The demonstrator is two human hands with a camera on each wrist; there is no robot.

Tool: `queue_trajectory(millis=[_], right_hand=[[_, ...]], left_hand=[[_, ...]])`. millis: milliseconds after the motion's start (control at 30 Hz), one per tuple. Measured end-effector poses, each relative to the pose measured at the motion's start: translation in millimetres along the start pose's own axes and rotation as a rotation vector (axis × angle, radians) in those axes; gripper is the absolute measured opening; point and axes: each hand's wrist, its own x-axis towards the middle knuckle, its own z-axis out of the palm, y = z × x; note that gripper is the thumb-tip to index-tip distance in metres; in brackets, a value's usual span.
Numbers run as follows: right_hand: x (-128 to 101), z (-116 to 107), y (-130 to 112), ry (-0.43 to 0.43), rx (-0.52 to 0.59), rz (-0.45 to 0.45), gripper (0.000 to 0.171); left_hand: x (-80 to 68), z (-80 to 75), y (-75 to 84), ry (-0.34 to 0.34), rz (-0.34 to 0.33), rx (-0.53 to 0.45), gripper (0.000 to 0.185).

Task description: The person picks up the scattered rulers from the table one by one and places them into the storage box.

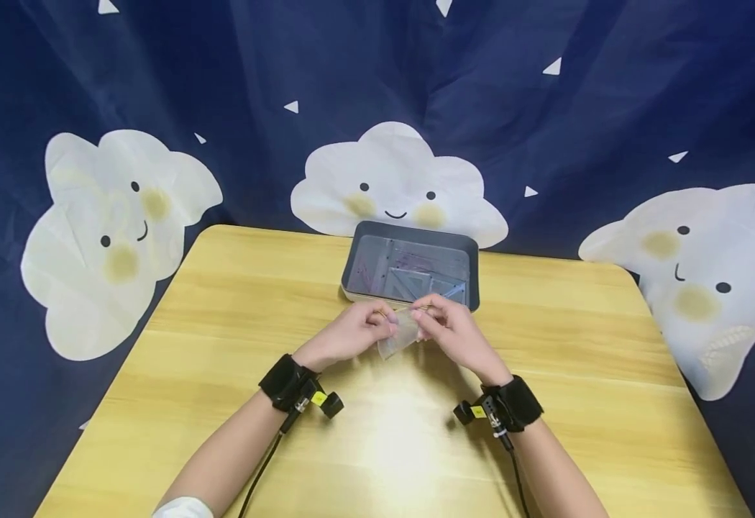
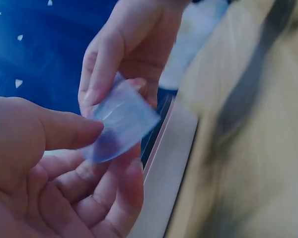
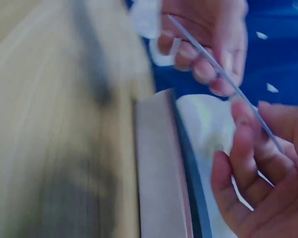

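Between the two hands is a thin, clear plastic piece (image 1: pixel 403 334) with straight sides and one rounded edge, shaped like a protractor. My left hand (image 1: pixel 358 329) pinches its left side, thumb over the face in the left wrist view. On its other side, my right hand (image 1: pixel 451 327) pinches the upper corner between thumb and fingers. From the right wrist the piece (image 3: pixel 213 62) appears edge-on, flat and thin. Both hands are above the table by the near side of a grey box (image 1: pixel 349 266). Any markings on the piece are too blurred to read.
Inside the box lie clear set squares (image 1: pixel 410 284) and a bluish strip (image 1: pixel 456 289). The box stands at the far edge of the wooden table (image 1: pixel 254 288), against a dark blue curtain (image 1: pixel 248 72) with cloud prints. Cables (image 1: pixel 262 467) trail from both wrist cameras.
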Motion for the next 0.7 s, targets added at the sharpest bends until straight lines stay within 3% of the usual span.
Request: queue_trajectory(millis=[167,367,467,600,700], right_hand=[[21.1,2.4,2.4,-0.004,-0.113,-0.053,0.019],[40.0,0.0,-5.0,0.076,-0.074,-0.067,0.025],[49.9,0.5,-8.8,0.085,0.008,-0.045,0.033],[65.9,4.2,-9.3,0.086,0.226,0.035,0.045],[77.4,6.1,-6.9,0.101,0.382,0.082,0.043]], left_hand=[[8.6,-16.9,-6.0,0.018,-0.024,0.001,0.012],[24.6,-40.3,1.4,0.034,-0.027,-0.100,0.010],[31.0,-55.0,5.6,0.061,-0.038,-0.140,0.009],[38.8,-67.1,8.4,0.095,-0.043,-0.154,0.007],[47.4,-71.3,9.1,0.114,-0.038,-0.155,0.011]])
